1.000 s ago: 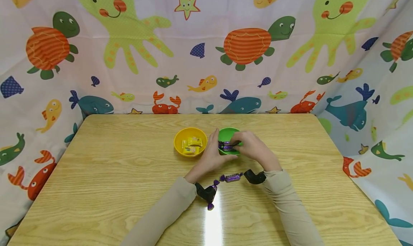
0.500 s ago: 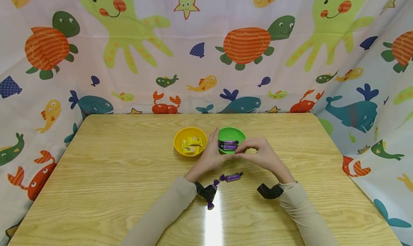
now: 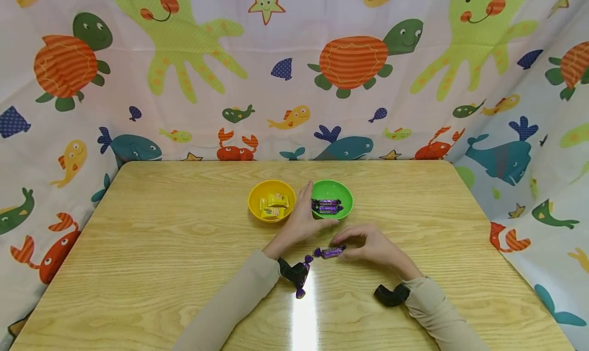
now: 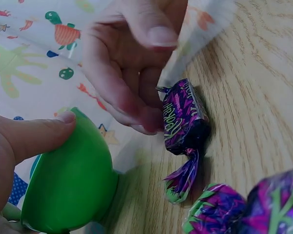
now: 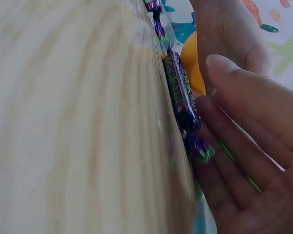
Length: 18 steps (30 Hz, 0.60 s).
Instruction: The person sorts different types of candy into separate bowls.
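Note:
My left hand [image 3: 301,222] holds the green bowl [image 3: 338,188] from its left side. In the left wrist view the thumb rests on the bowl's rim. Inside the bowl lie purple wrapped candies [image 3: 328,206]. My right hand [image 3: 374,246] is at a purple twist-wrapped candy [image 3: 331,252] on the table, thumb and fingers spread apart around its right end. The right wrist view shows this candy [image 5: 183,92] beside the parted fingers, not pinched. Another purple candy [image 4: 278,204] lies under my left wrist, partly hidden in the head view by the black wrist camera.
A yellow bowl [image 3: 253,205] with several yellow wrapped candies [image 3: 277,201] stands left of the green bowl, close to my left hand. The wooden table [image 3: 175,228] ends at a curtain [image 3: 198,121] printed with sea animals.
My right hand has left the green bowl and moved down and toward me to the nearer loose candy. The left hand stays at the bowl.

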Available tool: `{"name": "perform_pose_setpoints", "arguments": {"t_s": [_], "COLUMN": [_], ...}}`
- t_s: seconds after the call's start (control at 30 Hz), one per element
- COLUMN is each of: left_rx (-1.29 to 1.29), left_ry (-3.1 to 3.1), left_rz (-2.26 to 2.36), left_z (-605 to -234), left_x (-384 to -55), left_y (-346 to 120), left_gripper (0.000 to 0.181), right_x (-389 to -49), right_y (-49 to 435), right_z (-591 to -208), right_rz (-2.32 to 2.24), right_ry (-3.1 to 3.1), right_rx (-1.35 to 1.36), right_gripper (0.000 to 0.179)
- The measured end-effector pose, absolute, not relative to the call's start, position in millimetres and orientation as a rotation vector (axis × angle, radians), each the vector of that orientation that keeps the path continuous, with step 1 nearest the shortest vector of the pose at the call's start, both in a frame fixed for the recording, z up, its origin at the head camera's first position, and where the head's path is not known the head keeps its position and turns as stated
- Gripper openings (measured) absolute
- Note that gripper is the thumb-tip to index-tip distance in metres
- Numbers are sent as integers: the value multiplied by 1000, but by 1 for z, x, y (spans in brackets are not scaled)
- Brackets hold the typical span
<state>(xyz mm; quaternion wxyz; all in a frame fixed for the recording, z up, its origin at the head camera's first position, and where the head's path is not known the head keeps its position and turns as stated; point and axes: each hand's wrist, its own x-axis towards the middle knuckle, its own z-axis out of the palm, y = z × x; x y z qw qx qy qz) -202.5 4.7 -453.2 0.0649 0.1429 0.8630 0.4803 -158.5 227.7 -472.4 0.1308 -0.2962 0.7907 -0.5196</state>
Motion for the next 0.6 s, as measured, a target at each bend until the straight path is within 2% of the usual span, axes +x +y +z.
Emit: {"name": "perform_pose_setpoints", "arguments": {"t_s": [0.33,0.6], "left_rx": [453,446], "left_ry": [2611,2608], "left_rz": [1446,1451], "left_z": [-452,-451], "left_x": [-203,-203], "left_y": [6,6], "left_gripper": [117,116], "right_x": [-154,-143], "right_y": [220,212], "right_z": [-491,-467], "right_rz": [-1507,-1566], "right_ry": [2385,2362], "right_rx": [-1027,-1073], "right_gripper": [31,24]}}
